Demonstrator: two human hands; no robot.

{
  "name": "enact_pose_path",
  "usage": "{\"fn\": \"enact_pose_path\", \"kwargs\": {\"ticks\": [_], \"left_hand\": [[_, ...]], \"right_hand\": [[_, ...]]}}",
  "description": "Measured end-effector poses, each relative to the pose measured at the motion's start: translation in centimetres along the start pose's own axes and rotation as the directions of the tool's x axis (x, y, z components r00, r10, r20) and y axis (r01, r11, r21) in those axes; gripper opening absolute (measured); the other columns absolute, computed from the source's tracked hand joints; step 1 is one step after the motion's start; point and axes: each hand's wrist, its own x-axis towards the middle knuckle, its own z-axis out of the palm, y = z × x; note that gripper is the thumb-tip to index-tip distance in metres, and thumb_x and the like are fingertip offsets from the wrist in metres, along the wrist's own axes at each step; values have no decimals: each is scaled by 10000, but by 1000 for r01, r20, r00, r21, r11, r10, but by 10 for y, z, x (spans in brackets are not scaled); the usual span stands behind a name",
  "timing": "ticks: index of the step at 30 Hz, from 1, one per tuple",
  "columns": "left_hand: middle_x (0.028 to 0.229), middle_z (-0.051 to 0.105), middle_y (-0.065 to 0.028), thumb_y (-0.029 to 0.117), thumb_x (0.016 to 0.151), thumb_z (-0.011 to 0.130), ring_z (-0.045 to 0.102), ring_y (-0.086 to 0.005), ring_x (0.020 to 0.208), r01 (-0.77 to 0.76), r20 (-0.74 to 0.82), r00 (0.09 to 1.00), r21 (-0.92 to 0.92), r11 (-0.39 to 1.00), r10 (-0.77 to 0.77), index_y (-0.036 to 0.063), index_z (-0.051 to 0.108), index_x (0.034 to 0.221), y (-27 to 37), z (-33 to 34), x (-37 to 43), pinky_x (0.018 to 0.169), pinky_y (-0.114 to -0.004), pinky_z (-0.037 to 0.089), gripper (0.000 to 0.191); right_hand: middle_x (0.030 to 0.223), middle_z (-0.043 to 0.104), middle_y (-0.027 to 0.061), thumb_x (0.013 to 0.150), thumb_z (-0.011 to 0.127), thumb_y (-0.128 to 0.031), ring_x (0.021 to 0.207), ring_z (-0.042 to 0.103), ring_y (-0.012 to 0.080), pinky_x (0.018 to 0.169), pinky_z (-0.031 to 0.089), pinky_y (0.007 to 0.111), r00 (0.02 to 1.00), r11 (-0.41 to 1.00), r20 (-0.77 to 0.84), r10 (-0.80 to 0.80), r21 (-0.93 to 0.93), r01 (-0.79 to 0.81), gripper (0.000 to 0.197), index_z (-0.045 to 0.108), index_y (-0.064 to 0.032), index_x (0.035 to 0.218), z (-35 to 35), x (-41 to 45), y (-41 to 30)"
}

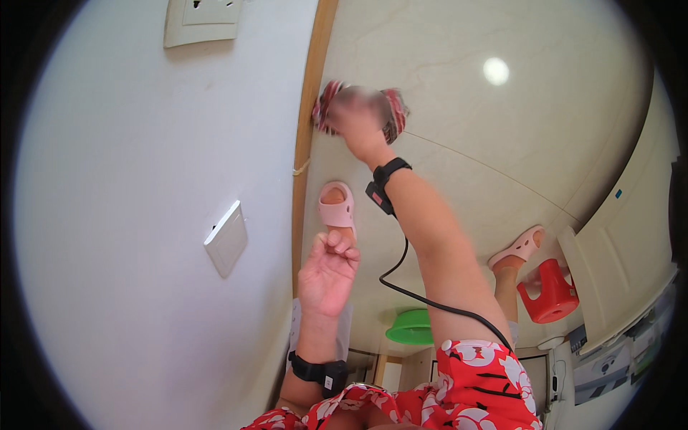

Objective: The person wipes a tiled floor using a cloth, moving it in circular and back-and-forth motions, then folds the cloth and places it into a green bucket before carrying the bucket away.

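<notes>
My right hand [361, 121] presses on a crumpled cloth with red, white and dark stripes [396, 110], which lies on the pale tiled floor [462, 145] against the wooden baseboard [312, 75]. The fingers are blurred, so how they grip the cloth is hard to see. My left hand [329, 277] is raised palm up near the wall, its fingers loosely curled and holding nothing. Each wrist wears a black strapped device, and a black cable [414, 294] runs along the right arm.
A white wall [161, 161] with a switch plate [227, 239] and a socket plate [201, 21] fills the left side. My feet wear pink slippers [337, 207]. A red plastic stool [551, 295] stands at the right by a white door or panel [618, 258]. A green basin [411, 327] sits below.
</notes>
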Motion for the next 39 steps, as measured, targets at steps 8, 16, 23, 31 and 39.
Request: {"fn": "enact_pose_path", "kwargs": {"ticks": [8, 16, 23, 31, 39], "left_hand": [[864, 476, -15, 179, 891, 570, 442, -137, 814, 28, 37, 999, 127, 992, -33, 71, 541, 893, -120, 10, -1, 776, -292, 397, 112], [872, 459, -14, 152, 898, 545, 443, -137, 822, 79, 34, 996, 202, 976, -88, 76, 528, 875, -229, -2, -18, 775, -278, 403, 81], [863, 472, -10, 159, 894, 561, 442, -139, 818, 178, 42, 981, 222, 959, -192, 74, 527, 895, -250, -40, -31, 773, -283, 403, 91], [868, 509, -21, 149, 885, 573, 458, -139, 819, 299, 73, 942, 256, 919, -327, 69, 540, 868, -294, 6, 27, 768, -278, 416, 88], [867, 525, -26, 152, 878, 583, 486, -143, 825, 399, 33, 898, 363, 842, -440, 61, 554, 860, -335, 20, 80, 756, -280, 439, 97]], "right_hand": [[1027, 510, -83, 669, 613, -250, 1095, 404, 185, 899, 362, 415, 910, 901, 131, -393, 255, 352, 64, 659, -209, 687, -21, -211, 99], [920, 514, -109, 602, 679, -266, 1056, 403, 161, 909, 348, 366, 731, 841, 415, -541, 268, 470, 76, 667, -198, 633, -103, -342, 262], [907, 560, -63, 735, 576, -157, 1017, 475, 178, 850, 409, 364, 804, 883, 470, -365, -99, 459, 99, 666, -161, 777, -134, -384, 311], [855, 598, 104, 655, 472, 131, 753, 566, 235, 624, 470, 308, 903, 903, 99, 419, 58, -425, 313, 664, -36, 837, -212, -348, 452], [1064, 595, 116, 708, 392, 173, 826, 595, 177, 677, 465, 255, 339, -257, 297, 893, 954, -156, 556, 547, -45, 1196, -289, -373, 480]]}}
